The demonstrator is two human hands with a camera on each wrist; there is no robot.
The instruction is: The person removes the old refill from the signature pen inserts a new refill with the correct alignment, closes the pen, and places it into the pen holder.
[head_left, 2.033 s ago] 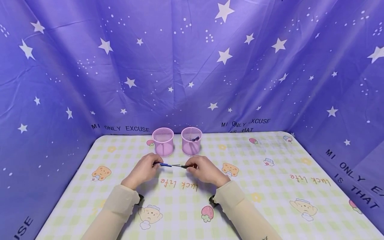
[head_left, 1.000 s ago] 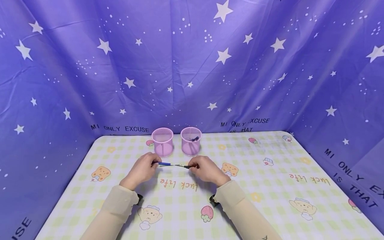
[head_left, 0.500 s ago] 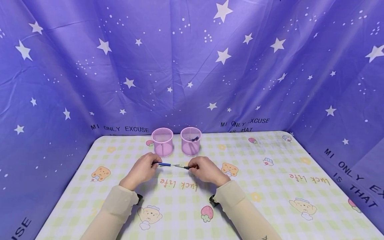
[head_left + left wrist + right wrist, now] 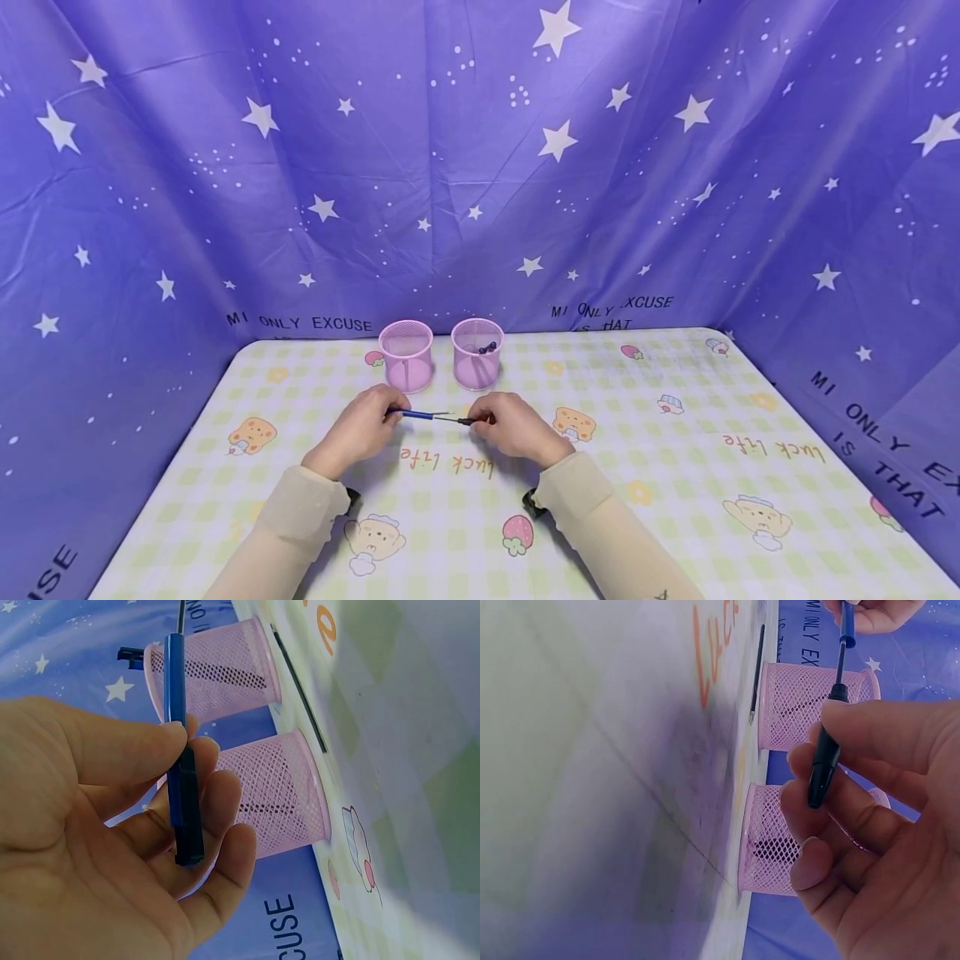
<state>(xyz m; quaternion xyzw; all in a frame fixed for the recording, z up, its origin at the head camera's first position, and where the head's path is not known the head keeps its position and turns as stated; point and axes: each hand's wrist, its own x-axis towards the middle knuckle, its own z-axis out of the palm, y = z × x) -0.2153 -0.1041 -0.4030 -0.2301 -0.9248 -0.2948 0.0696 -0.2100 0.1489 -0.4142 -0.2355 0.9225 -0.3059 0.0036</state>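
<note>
My left hand (image 4: pixel 365 423) holds the blue pen barrel (image 4: pixel 175 682) between thumb and fingers, its dark clip end lying over the fingers. Opposite it, my right hand (image 4: pixel 512 425) pinches the black pen tip section (image 4: pixel 825 754), whose threaded end faces the barrel. A thin refill (image 4: pixel 841 664) spans the short gap between the two pen parts, with its far end at the barrel's mouth. On the tablecloth, just beyond the pen parts, lies a loose dark refill (image 4: pixel 298 686), seen in both wrist views.
Two pink mesh cups stand behind the hands, the left cup (image 4: pixel 407 367) and the right cup (image 4: pixel 477 368). Small dark pen parts (image 4: pixel 488 347) show inside the right cup. A checked tablecloth (image 4: pixel 645 542) covers the table, and a purple starry curtain (image 4: pixel 420 167) hangs around it.
My left hand has shifted slightly to the right with the barrel, so the barrel's end sits a little closer to the black tip section. My right hand has barely moved.
</note>
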